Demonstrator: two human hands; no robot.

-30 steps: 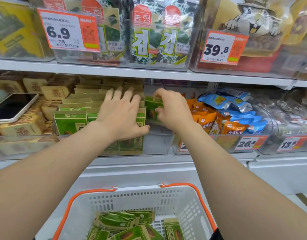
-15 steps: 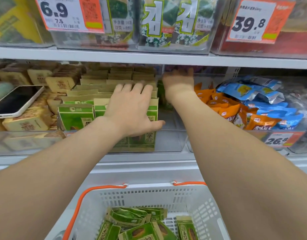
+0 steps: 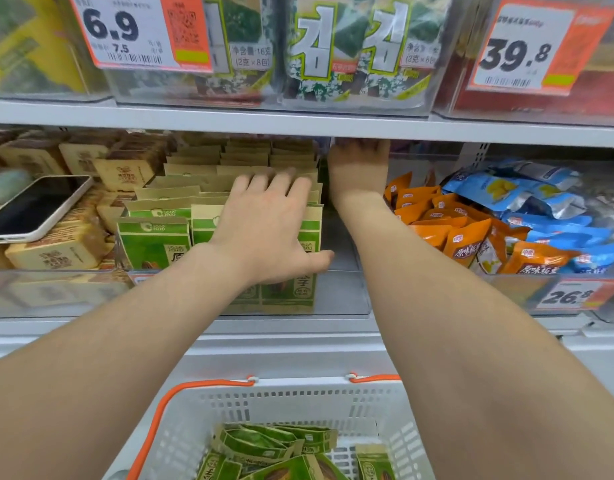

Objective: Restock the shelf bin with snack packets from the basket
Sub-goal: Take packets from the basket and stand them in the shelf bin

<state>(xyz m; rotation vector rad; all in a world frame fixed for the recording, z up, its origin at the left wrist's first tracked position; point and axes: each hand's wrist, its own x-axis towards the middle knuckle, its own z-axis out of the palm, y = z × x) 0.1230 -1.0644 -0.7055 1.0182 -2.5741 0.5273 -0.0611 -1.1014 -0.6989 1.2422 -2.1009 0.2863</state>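
Green and tan snack packets (image 3: 153, 237) stand in rows in a clear shelf bin (image 3: 340, 296) on the middle shelf. My left hand (image 3: 271, 230) lies flat on the front rows, fingers straight, pressing them to the left. My right hand (image 3: 359, 171) reaches deep into the bin's empty right side, fingertips curled just under the upper shelf. A green packet edge (image 3: 324, 181) shows at its left side, in its grip. Below, a white basket (image 3: 298, 403) with orange handles holds several more green packets (image 3: 264, 445).
A phone (image 3: 35, 206) lies on tan boxes in the bin to the left. Orange packets (image 3: 464, 237) and blue packets (image 3: 527, 192) fill the bins to the right. The upper shelf edge (image 3: 298, 123) hangs low over the bin's back.
My right hand has carried its green packet from the bin's front to the back, under the upper shelf. My left hand stays on the rows. The camera has moved closer.
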